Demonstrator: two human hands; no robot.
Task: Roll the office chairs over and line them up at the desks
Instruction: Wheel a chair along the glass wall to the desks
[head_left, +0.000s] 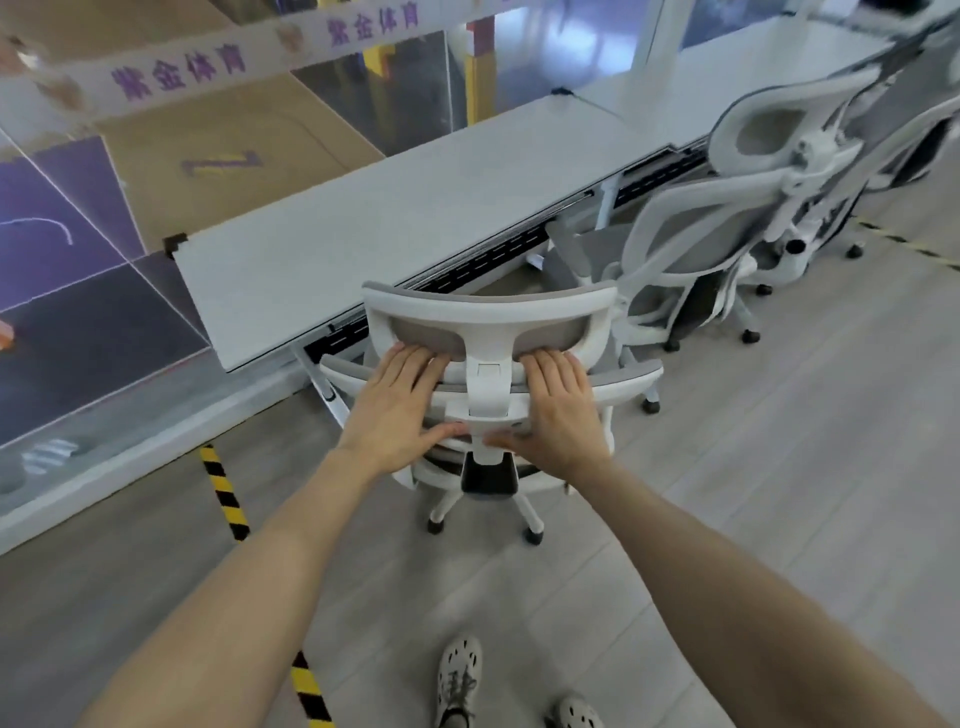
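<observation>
A white office chair (488, 312) with grey mesh stands in front of me, its back toward me and its seat tucked under the near end of a long white desk (395, 208). My left hand (400, 410) grips the back frame just left of the centre post, fingers reaching up to the headrest's lower edge. My right hand (558, 410) holds the same frame right of the post. A second white chair (717, 228) sits at the desk to the right, with a third chair (909, 140) beyond it.
A glass wall with a printed banner (176, 78) runs behind the desk. Yellow-and-black tape (223, 493) crosses the grey plank floor at left, and another strip (909, 244) lies far right. My shoes (462, 675) show at the bottom.
</observation>
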